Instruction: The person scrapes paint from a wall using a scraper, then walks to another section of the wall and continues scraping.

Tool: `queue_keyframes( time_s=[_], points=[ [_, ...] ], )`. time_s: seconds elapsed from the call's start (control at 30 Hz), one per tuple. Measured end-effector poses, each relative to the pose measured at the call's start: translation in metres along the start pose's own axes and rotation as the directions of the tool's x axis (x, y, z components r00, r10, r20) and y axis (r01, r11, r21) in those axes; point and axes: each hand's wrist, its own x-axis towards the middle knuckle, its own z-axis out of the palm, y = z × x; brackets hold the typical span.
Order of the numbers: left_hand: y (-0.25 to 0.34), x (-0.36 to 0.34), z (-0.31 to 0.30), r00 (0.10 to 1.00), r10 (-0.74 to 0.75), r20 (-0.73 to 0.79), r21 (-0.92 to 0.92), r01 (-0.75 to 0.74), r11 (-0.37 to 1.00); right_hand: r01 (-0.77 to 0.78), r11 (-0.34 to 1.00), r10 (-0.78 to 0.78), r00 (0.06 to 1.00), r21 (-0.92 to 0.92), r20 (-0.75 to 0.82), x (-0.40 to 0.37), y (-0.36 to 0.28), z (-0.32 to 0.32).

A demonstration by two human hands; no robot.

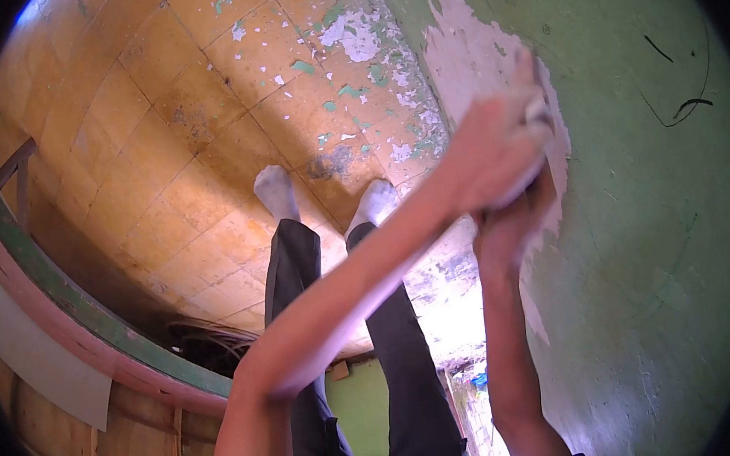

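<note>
A green wall (657, 231) is recorded beside a tiled floor (167, 115), and a pale scraped patch (472, 57) is noted on the wall. The grip of the left hand (496, 149) is closed on a grey object (536, 112), which is held against the patch. The right hand (510, 225) is pressed just beneath it, and whether its grip is spread or closed cannot be told.

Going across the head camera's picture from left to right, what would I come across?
Curved wooden rail → tiled floor → one white sock → other white sock → left hand stacked over right hand, both against the wall → green wall.
</note>
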Motion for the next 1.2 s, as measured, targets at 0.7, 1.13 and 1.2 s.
queue_keyframes(
  time_s=[0.7, 1.13, 1.2],
  points=[
    [0.004, 0.011, -0.019, 0.999, 0.035, -0.038, 0.018, -0.034, 0.999, -0.065, 0.992, 0.07, 0.997, 0.106, -0.045, 0.004, -0.019, 0.027],
    [-0.013, 0.035, -0.033, 1.0, 0.006, -0.005, 0.195, -0.005, 0.981, -0.154, 0.982, 0.152, 0.988, 0.107, 0.031, 0.023, -0.012, 0.043],
    [0.015, 0.045, -0.057, 0.993, -0.077, 0.095, 0.202, 0.056, 0.978, -0.154, 0.971, 0.153, 0.988, 0.185, 0.021, 0.028, -0.018, 0.061]
  ],
)
